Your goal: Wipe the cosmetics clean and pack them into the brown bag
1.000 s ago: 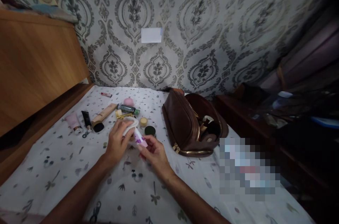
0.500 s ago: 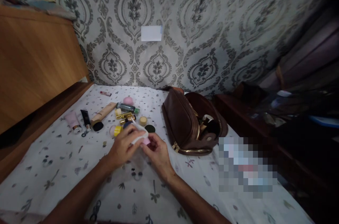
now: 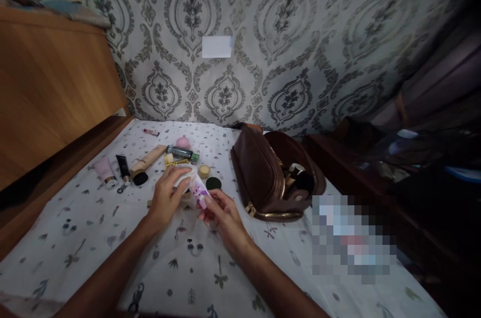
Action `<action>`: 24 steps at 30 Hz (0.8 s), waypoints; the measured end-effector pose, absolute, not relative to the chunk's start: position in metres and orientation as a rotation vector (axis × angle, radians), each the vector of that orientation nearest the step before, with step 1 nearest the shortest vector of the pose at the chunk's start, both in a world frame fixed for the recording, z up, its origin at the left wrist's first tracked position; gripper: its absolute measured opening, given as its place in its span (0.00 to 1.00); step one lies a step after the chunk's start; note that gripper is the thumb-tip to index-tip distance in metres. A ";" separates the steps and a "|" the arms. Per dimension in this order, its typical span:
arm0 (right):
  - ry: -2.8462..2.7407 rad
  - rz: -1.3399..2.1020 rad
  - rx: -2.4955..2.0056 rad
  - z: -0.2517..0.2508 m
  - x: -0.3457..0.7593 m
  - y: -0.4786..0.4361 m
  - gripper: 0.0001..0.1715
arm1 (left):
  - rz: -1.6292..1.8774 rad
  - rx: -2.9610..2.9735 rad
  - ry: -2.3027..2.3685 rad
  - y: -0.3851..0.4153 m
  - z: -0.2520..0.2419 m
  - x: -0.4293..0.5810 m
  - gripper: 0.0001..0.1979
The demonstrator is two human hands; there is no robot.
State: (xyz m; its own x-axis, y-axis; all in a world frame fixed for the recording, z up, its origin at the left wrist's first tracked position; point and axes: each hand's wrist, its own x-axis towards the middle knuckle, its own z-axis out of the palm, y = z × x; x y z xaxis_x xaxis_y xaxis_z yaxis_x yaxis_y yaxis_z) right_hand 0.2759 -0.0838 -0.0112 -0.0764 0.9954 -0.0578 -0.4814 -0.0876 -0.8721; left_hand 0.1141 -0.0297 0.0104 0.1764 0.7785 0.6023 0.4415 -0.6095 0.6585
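A white tube with pink and purple print (image 3: pixel 200 192) is held up slantwise between my hands, above the patterned sheet. My right hand (image 3: pixel 222 213) is closed round its lower end. The fingers of my left hand (image 3: pixel 168 192) curl about its far end, over something white whose shape I cannot make out. Just beyond the fingers lie a small cream-coloured round jar (image 3: pixel 204 172), a dark round lid (image 3: pixel 214 184) and a gold tube (image 3: pixel 177 163). The left hand hides part of the things behind it.
An unzipped brown bag (image 3: pixel 255 173) with cosmetics inside stands at the right. Further left lie a pink tube (image 3: pixel 104 170), a black tube (image 3: pixel 123 167), a beige tube (image 3: pixel 148 159) and a green-capped bottle (image 3: pixel 182 152). A wooden cabinet (image 3: pixel 56 72) borders the left side.
The tube has turned so its printed side shows, where mostly white showed before. My left hand has shifted slightly left, and the view has moved a little.
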 end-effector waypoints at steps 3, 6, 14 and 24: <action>-0.666 1.581 -0.745 -0.010 0.278 -0.082 0.21 | 1.278 2.226 0.942 -0.039 0.008 0.122 0.08; -0.534 1.616 -0.677 -0.012 0.281 -0.078 0.19 | 1.189 2.281 0.767 -0.046 0.005 0.128 0.09; -0.446 1.778 -0.584 -0.017 0.284 -0.076 0.18 | 1.367 1.882 1.081 -0.041 0.003 0.126 0.08; -0.611 1.431 -0.683 -0.004 0.278 -0.079 0.22 | 1.234 1.587 1.002 -0.060 0.006 0.140 0.12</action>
